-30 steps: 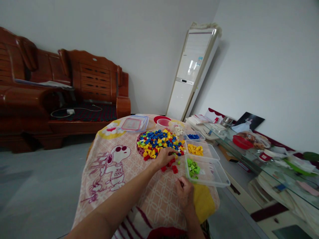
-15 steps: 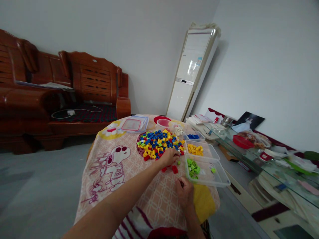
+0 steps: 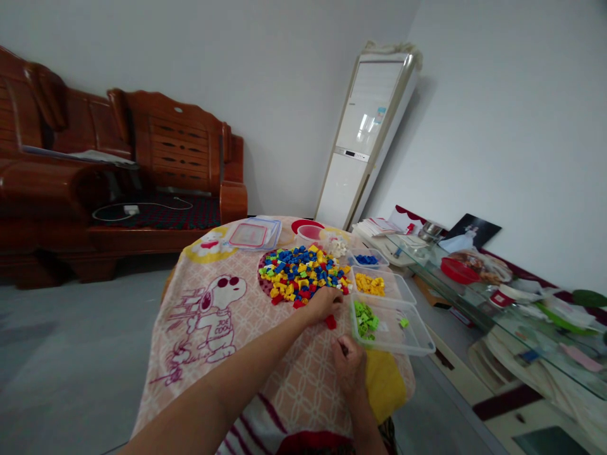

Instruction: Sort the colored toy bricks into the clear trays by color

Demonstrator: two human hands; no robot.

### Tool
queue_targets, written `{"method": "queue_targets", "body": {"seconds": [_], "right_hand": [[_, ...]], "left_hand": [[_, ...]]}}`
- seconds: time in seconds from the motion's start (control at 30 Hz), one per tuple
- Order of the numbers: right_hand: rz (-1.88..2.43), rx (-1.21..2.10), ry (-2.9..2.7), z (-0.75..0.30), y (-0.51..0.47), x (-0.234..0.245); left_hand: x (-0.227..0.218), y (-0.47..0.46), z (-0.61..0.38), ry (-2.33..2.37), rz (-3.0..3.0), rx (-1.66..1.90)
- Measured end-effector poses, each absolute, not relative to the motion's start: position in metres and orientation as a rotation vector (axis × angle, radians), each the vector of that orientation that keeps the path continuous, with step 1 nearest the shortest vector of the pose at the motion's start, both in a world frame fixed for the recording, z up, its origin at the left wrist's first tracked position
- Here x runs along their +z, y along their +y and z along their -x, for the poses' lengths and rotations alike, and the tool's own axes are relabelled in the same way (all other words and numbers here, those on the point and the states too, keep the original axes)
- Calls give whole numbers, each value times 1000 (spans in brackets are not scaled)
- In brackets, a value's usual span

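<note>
A heap of small toy bricks (image 3: 296,268) in blue, yellow, red, green and white lies mid-table. At its near right edge is my left hand (image 3: 324,305), fingers curled downward and pressed together; anything in them is hidden. A red brick (image 3: 331,322) lies just below those fingers. My right hand (image 3: 349,363) rests closed on the cloth near me, and I cannot see what it holds, if anything. Beside it stands a clear box with green bricks (image 3: 365,321); farther back are boxes with yellow bricks (image 3: 370,285) and blue bricks (image 3: 367,260).
A patterned cloth (image 3: 190,328) covers the round table. At the back lie box lids (image 3: 249,234), a round pinkish tub (image 3: 310,232) and some white bricks (image 3: 337,247). To the right runs a cluttered glass-topped cabinet (image 3: 512,328); a wooden sofa (image 3: 180,151) stands behind left.
My left hand has moved slightly down, toward the loose bricks at the heap's edge. A green brick seen by its fingers before no longer shows. My right hand stays closed in place.
</note>
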State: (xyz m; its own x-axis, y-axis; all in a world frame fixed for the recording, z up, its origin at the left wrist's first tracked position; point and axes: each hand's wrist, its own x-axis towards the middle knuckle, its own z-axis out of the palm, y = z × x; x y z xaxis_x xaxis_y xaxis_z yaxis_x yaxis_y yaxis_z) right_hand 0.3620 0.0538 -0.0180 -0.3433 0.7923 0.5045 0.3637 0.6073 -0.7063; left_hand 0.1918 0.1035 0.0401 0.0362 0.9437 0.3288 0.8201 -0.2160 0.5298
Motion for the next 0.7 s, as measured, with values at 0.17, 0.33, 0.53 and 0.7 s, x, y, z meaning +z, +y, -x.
{"method": "queue_targets", "body": {"seconds": [0.17, 0.33, 0.53, 0.7], "right_hand": [[920, 638, -1930, -362, 53, -17], [881, 648, -1936, -362, 55, -18], [878, 622, -1936, -362, 56, -20], [895, 633, -1933, -362, 54, -19]], "left_hand": [[52, 109, -201, 1690, -1887, 1198], [55, 113, -219, 1392, -1909, 1260], [52, 97, -199, 1595, -1921, 1312], [46, 80, -157, 1918, -1962, 1153]]}}
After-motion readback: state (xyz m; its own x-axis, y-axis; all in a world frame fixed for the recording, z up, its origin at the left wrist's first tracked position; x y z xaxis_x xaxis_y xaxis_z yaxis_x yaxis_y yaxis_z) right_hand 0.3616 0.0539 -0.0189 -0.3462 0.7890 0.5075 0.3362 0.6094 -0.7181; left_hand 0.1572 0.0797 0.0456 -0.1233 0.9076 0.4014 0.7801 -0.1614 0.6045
